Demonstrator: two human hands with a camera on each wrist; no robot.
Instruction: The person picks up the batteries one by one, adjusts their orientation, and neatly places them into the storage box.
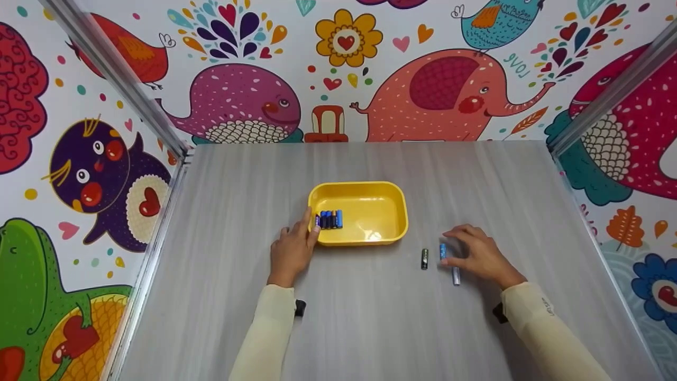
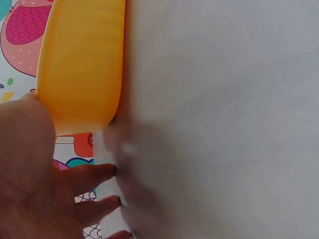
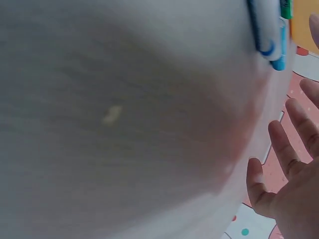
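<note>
My left hand holds the left side of a yellow tray, thumb over the rim; in the left wrist view its other visible fingers are spread beside the tray wall. Several blue and dark batteries stand in a row at the tray's left end. Right of the tray, my right hand hovers with thumb and fingers apart around a blue battery. A pale battery lies just below it, partly under the hand. A dark battery lies to the left. The right wrist view shows the spread fingers away from the batteries.
The grey wood-grain table meets a back wall with printed cartoon animals. Metal frame rails run along the left and right sides.
</note>
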